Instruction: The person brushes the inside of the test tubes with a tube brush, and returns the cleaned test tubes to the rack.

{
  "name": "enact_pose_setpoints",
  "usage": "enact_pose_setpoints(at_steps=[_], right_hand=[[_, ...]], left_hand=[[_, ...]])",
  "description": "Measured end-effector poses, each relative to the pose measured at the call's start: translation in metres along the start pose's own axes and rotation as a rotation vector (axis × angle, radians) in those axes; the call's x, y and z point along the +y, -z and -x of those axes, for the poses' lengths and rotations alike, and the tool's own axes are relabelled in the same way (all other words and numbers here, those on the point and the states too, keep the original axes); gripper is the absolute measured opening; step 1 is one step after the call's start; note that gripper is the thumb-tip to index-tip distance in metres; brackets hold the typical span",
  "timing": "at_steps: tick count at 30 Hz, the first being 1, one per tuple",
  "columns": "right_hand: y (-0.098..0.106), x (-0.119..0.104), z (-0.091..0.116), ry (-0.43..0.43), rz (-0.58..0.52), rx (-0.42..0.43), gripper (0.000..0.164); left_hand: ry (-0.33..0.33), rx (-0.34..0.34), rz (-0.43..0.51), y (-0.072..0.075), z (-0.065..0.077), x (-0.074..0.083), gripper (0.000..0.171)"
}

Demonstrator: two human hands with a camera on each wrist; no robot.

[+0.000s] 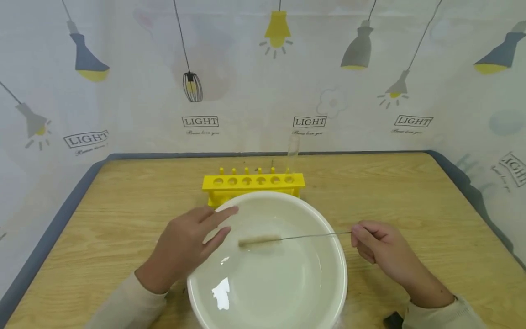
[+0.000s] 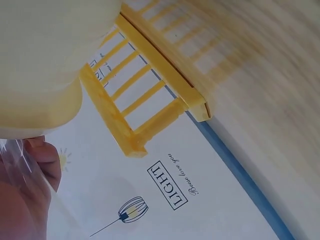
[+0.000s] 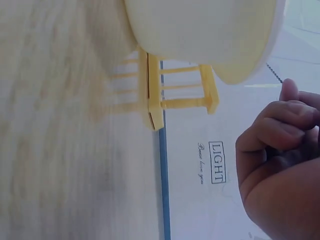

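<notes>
A white basin (image 1: 341, 274) holding water stands before me. My right hand (image 1: 380, 246) pinches the thin twisted wire handle (image 1: 312, 236) of a test tube brush over the basin's right rim. The brush's beige bristles (image 1: 260, 240) lie level above or in the water; which, I cannot tell. At the basin's left rim is my left hand (image 1: 185, 242), its index finger and thumb stretched toward the bristles. In the left wrist view, a clear tube (image 2: 22, 165), apparently a test tube, lies within the curled left fingers (image 2: 47, 160). Its far end is hidden by the basin.
Behind the basin stands a yellow test tube rack (image 1: 252, 182), with a clear test tube (image 1: 293, 153) upright in its right end hole. A small black object (image 1: 393, 321) lies by the right sleeve. A patterned cloth (image 1: 246, 82) hangs behind the wooden table (image 1: 102, 228).
</notes>
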State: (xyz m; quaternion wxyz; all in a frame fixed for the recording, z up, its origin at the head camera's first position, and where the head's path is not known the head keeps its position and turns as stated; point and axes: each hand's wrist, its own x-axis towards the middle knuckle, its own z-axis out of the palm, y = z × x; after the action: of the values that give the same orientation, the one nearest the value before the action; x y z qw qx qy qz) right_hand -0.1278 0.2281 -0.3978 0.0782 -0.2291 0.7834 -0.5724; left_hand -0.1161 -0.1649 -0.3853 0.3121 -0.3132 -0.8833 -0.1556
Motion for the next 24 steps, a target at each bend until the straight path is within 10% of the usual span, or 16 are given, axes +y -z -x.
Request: enact_pose_setpoints(at_steps=[24], right_hand=[[0.024, -0.001, -0.002, 0.196, -0.644, 0.143, 0.044]], left_hand=[[-0.049, 0.015, -0.075, 0.005, 0.001, 0.004, 0.033]])
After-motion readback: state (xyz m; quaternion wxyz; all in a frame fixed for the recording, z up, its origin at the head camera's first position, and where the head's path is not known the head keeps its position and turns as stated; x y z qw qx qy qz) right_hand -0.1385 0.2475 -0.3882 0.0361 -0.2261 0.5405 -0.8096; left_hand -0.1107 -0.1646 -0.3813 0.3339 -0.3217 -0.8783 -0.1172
